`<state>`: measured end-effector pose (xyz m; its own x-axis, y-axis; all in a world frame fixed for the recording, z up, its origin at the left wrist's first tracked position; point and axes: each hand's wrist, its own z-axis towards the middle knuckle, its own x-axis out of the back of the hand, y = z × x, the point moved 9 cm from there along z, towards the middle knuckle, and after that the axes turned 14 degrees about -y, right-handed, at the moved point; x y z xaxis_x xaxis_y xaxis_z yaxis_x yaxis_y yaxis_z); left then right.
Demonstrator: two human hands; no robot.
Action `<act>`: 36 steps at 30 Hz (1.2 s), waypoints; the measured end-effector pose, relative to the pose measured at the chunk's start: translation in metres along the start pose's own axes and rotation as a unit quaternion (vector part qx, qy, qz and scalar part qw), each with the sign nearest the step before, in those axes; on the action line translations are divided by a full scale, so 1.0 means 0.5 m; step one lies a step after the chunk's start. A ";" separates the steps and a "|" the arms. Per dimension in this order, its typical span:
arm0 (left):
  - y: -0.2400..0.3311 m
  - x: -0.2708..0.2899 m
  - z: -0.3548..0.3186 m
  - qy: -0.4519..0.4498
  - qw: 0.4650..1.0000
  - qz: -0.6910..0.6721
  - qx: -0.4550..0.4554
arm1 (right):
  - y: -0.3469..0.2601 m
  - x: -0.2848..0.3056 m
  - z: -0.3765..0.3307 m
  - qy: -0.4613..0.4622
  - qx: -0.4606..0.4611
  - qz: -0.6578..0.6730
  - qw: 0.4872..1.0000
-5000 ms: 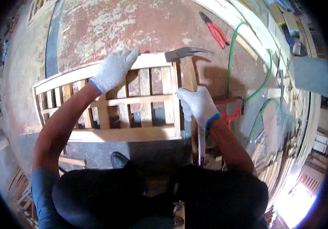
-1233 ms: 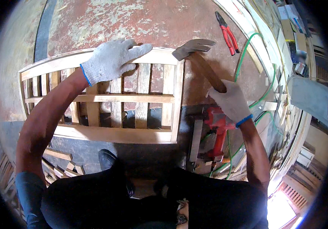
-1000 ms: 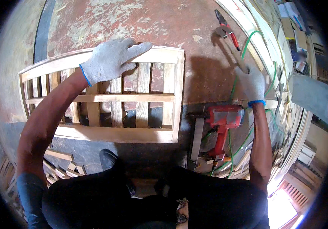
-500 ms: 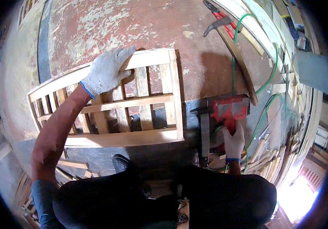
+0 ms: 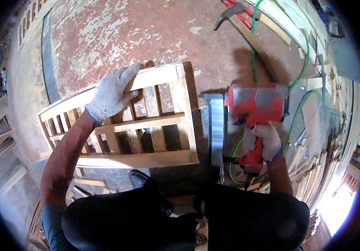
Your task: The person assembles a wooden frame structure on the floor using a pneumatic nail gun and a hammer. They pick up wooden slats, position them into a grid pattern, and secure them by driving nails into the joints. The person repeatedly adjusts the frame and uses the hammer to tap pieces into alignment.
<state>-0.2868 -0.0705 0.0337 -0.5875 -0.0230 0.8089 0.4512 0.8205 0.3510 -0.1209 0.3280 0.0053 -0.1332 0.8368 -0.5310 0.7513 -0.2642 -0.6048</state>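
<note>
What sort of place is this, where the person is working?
Probably a woodworking workshop: the left hand rests on a slatted wooden frame, the right hand grips a red nail gun, and wood strips lie at the right.

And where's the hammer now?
Upper right in the head view: the hammer lies with its head across the red-handled pliers, beyond the red nail gun.

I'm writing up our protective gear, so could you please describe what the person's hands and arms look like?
The left hand and right hand wear pale grey knit gloves with blue edging at the wrist, covering the fingers. The forearms are bare. A dark blue-grey sleeve shows on the left arm; none is discernible on the right.
</note>
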 end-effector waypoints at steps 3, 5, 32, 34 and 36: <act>-0.007 -0.004 -0.003 0.004 1.000 -0.003 -0.011 | -0.071 -0.052 0.040 -0.030 0.025 0.065 0.997; -0.005 -0.003 -0.001 -0.007 1.000 -0.001 0.003 | -0.126 -0.078 0.063 -0.047 0.010 0.032 0.998; -0.006 -0.003 0.004 0.010 1.000 0.005 -0.004 | -0.038 -0.053 0.146 -0.142 -0.006 0.237 0.961; -0.006 -0.003 0.001 0.017 1.000 0.007 -0.014 | -0.045 -0.062 0.148 -0.145 -0.004 0.239 0.960; 0.000 0.002 -0.001 0.030 0.999 0.012 -0.027 | -0.047 -0.066 0.153 -0.165 -0.001 0.241 0.956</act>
<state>-0.2870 -0.0709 0.0346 -0.5349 -0.0388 0.8441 0.5019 0.7891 0.3543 -0.1837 0.2698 -0.0086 0.0325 0.4198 -0.9070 0.7781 -0.5802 -0.2407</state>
